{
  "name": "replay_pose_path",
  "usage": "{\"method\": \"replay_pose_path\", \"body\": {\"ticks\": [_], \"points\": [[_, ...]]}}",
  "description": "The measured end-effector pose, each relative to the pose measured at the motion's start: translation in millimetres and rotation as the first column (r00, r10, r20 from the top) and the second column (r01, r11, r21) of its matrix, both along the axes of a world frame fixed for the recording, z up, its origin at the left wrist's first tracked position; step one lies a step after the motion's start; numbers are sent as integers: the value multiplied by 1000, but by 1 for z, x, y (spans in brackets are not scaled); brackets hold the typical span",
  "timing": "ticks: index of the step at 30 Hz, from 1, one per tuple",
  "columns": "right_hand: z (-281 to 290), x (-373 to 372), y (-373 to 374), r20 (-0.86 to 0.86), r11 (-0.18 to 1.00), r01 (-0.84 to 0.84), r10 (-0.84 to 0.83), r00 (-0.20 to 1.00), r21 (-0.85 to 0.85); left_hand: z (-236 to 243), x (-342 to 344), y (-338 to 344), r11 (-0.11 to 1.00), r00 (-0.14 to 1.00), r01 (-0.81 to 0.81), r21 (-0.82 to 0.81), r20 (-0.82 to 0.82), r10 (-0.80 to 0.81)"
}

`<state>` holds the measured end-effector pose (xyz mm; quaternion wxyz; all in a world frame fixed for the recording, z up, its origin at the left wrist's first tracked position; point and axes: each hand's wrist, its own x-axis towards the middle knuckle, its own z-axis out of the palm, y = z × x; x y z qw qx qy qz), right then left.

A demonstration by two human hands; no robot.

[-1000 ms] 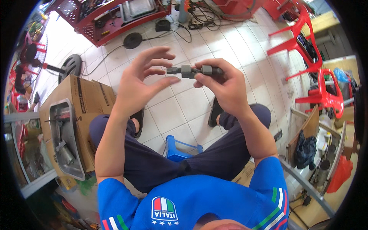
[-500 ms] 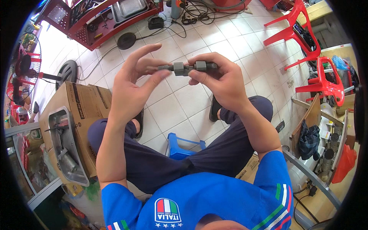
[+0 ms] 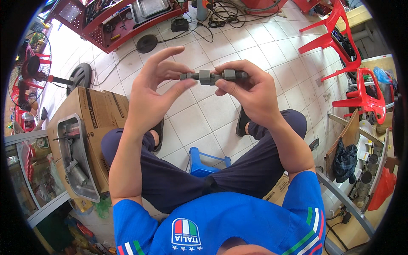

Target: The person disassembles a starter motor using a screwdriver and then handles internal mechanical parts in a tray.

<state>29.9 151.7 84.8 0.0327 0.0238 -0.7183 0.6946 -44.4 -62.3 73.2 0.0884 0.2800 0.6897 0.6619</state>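
A dark grey metal threaded tool lies level between my hands. It has hex collars and a threaded bolt sticking out to the left. My right hand is closed on its right part, thumb below and fingers above and behind. At the left end, the thumb and some fingers of my left hand are around the bolt's end in a loose pinch. The left index finger is raised away from the metal. My fingers hide part of the tool's right side and middle.
A blue stool stands between my legs. On the left, a metal tray with tools rests on a cardboard box. A red tool cart, cables and a fan are beyond; red chairs stand at right.
The whole view has shifted slightly, with hands and tool appearing a little further right. My left fingers, blurred before, now show sharply at the bolt's end. The right hand keeps its grip.
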Motion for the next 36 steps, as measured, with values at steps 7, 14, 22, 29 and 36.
{"method": "replay_pose_path", "body": {"ticks": [7, 14, 22, 29, 36], "points": [[-1, 0, 1, 2, 1000, 5, -5, 1000, 2, 3, 2, -1, 999, 1000, 10, -50, -3, -10], [-1, -1, 0, 1, 1000, 3, -3, 1000, -21, 3, 2, 1, 999, 997, -19, -31, -72, 17], [0, 0, 0, 25, 1000, -7, 7, 1000, 2, 3, 4, -1, 1000, 1000, -16, -18, 10, 17], [-1, 0, 0, 3, 1000, 4, -4, 1000, -3, 3, 1, -4, 995, 999, 5, -102, -44, -10], [0, 1, -1, 10, 1000, 4, -4, 1000, -22, 4, 4, 0, 999, 998, -44, -20, 39, 44]]}}
